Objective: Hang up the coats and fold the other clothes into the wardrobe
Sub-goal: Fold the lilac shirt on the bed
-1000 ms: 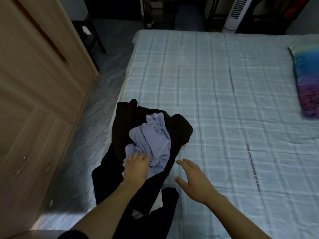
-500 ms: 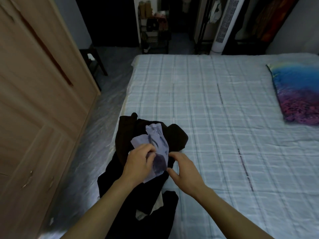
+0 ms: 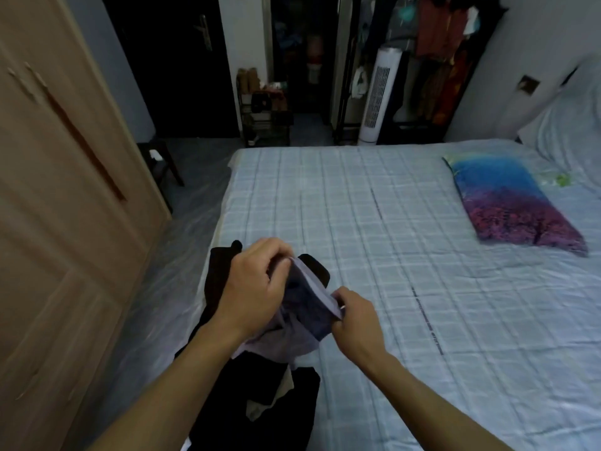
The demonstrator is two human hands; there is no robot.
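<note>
Both hands hold a lilac garment above the dark pile at the bed's near corner.

The left hand (image 3: 257, 288) grips the lilac garment (image 3: 300, 307) at its top edge and the right hand (image 3: 356, 315) pinches its lower corner; its shape is hard to make out. Beneath them, dark clothes (image 3: 260, 398) run out of view below. Beyond, the checked bed (image 3: 374, 222); left, the wardrobe (image 3: 58, 222), closed.

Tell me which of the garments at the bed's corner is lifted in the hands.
The lilac garment, pinched between the left hand and right hand. The black clothes lie flat on the bed beneath it.
</note>
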